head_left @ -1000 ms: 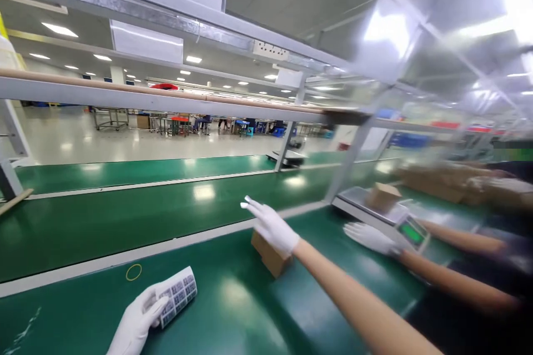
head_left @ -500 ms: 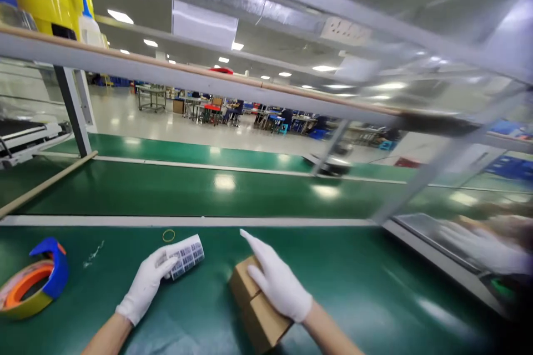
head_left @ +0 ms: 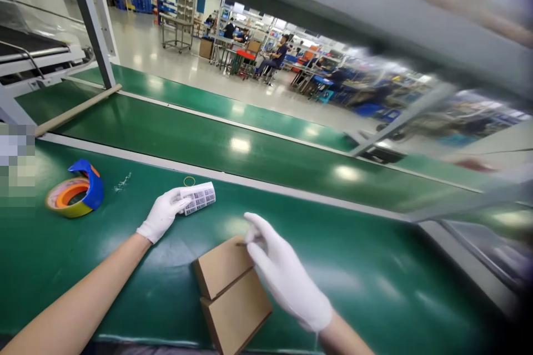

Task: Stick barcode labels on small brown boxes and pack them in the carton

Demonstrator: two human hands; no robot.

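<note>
My left hand (head_left: 164, 213), in a white glove, is closed round a curled roll of printed labels (head_left: 200, 198) that look like barcodes. Its printed side faces me. Two brown cardboard boxes (head_left: 239, 308) lie against each other at the near middle of the green work surface. Over the right edge of the farther box hovers my right hand (head_left: 287, 277), also gloved, with forefinger and thumb apart and the other fingers partly bent. I see nothing held in it; whether it touches the box I cannot tell.
A tape roll in a blue holder (head_left: 77, 191) stands at the left. Beyond my left hand lies a yellow rubber band (head_left: 189, 181). A white rail (head_left: 208, 175) borders the green conveyor belt (head_left: 200, 136). Metal posts (head_left: 94, 28) and a grey beam rise ahead.
The view has tipped down and turned. My right hand has come off the boxes to their right side, leaving their tops more visible. The left hand still holds the label roll.
</note>
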